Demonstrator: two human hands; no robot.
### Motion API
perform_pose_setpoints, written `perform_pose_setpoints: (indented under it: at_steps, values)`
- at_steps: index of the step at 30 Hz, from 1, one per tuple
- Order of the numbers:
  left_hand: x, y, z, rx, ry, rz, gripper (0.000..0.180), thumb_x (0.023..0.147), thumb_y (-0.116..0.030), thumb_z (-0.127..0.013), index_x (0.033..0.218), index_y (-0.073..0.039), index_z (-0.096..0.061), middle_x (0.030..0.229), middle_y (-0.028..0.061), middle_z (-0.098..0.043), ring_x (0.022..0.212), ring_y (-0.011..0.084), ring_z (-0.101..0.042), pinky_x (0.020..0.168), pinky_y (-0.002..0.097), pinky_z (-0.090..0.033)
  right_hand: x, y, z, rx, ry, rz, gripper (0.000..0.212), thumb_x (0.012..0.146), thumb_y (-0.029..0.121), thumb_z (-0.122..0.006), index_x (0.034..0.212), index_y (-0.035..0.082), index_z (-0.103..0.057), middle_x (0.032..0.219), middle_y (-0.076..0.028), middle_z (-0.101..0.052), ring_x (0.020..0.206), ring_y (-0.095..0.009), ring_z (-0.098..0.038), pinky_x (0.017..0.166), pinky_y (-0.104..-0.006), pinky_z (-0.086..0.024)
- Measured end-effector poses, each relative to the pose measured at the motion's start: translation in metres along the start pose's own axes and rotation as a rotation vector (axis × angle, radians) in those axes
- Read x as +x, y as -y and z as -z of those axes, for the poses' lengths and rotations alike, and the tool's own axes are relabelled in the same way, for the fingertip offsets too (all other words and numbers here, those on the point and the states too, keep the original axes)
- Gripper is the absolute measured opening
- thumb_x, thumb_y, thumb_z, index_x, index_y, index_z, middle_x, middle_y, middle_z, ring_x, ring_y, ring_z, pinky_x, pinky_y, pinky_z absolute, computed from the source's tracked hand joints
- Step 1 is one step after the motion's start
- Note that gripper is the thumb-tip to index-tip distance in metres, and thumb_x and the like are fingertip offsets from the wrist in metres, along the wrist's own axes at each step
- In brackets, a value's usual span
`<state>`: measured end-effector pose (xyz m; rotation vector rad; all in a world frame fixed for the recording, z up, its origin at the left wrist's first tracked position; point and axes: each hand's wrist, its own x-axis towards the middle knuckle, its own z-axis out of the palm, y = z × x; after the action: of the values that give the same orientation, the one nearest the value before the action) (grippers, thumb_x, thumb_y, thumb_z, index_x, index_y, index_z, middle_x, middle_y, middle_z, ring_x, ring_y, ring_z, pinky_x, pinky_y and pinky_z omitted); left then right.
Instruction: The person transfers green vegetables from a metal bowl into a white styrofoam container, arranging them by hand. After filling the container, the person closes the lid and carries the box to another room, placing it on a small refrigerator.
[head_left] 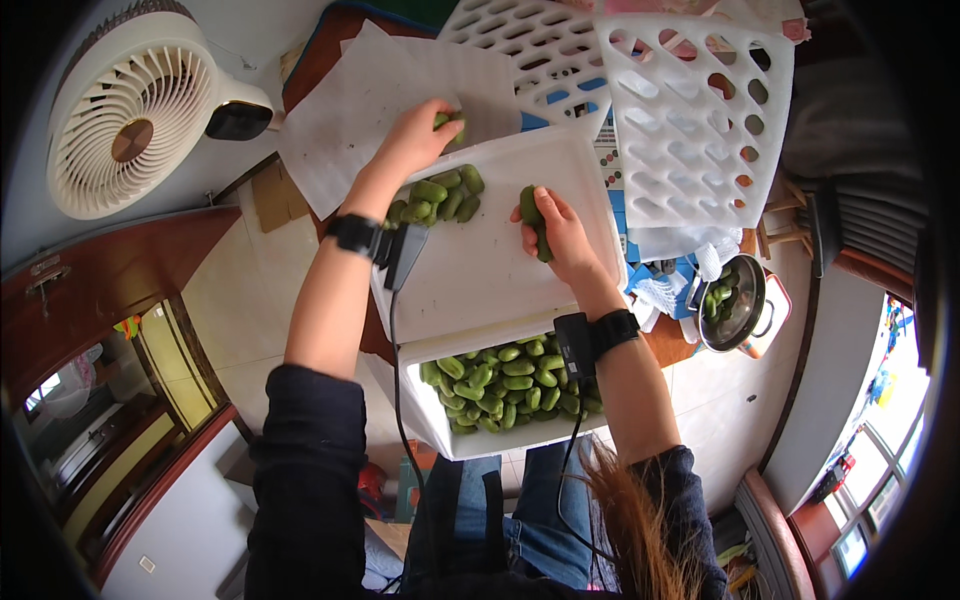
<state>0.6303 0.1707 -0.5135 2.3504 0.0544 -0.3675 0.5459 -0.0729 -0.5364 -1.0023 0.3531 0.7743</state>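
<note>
My left hand (418,135) is closed around small green oval fruits (455,122) above the far edge of a white tray. My right hand (562,238) grips more green oval fruits (530,208) over the tray's right half; at least two show between its fingers. The shallow white tray (470,285) holds a pile of the same fruits (430,200) at its left side, below my left wrist. Nearer to me stands a deep white foam box (428,412) filled with many such fruits (500,385).
White foam sheets with oval holes (690,130) lie at the back right, beside thin white liner sheets (345,110). A round metal pan (745,325) with some green fruits sits at the right. A white fan (130,120) stands at the far left. Cables (397,380) hang from both wrists.
</note>
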Motion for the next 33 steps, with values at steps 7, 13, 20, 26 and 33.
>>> perform_pose_setpoints:
  at_steps: [7,13,20,26,33]
  values:
    - [-0.139,-0.050,-0.001,-1.156,0.079,0.308,0.040,0.096,-0.033,-0.054,0.124,-0.005,-0.055,0.101,0.0050,-0.065,0.082,0.0153,-0.065,0.058,0.0220,-0.048,-0.007,0.011,-0.020,-0.127,-0.013,0.036,0.031,0.100,0.031,-0.046,0.113,0.003,-0.048,0.083,-0.008,-0.059,0.053,-0.010,-0.047,0.046,-0.0257,-0.040]
    - [-0.242,-0.076,-0.073,-1.337,0.259,0.444,0.040,0.097,-0.032,-0.054,0.124,-0.003,-0.052,0.109,0.0060,-0.061,0.093,0.0172,-0.065,0.058,0.0224,-0.054,-0.086,0.014,-0.019,-0.374,0.240,0.144,0.023,0.099,0.020,-0.049,0.116,0.004,-0.047,0.081,-0.004,-0.056,0.047,-0.005,-0.043,0.041,-0.0192,-0.034]
    - [-0.338,-0.097,-0.136,-0.705,-0.122,0.263,0.030,0.089,-0.010,-0.065,0.116,-0.002,-0.058,0.109,0.0076,-0.058,0.100,0.0160,-0.059,0.074,0.0255,-0.056,-0.194,-0.032,0.031,-1.228,0.105,0.334,0.031,0.087,0.010,-0.061,0.116,0.004,-0.053,0.104,-0.019,-0.060,0.091,-0.039,-0.061,0.077,-0.0426,-0.050]
    - [-0.368,-0.100,-0.161,-0.301,-0.313,0.080,0.031,0.084,-0.004,-0.065,0.115,-0.003,-0.060,0.106,0.0125,-0.065,0.095,0.0312,-0.060,0.081,0.0385,-0.048,-0.222,-0.047,0.054,-1.347,0.028,0.466,0.044,0.085,0.000,-0.055,0.128,0.004,-0.048,0.117,-0.018,-0.054,0.104,-0.038,-0.054,0.089,-0.0437,-0.045]
    - [-0.364,-0.095,-0.137,-0.124,-0.418,0.090,0.027,0.078,-0.008,-0.070,0.104,-0.002,-0.065,0.095,0.0122,-0.069,0.086,0.0320,-0.064,0.074,0.0397,-0.050,-0.177,0.009,0.025,-1.285,0.065,0.717,0.037,0.086,0.000,-0.059,0.122,0.001,-0.052,0.110,-0.018,-0.059,0.094,-0.034,-0.061,0.077,-0.0372,-0.052]
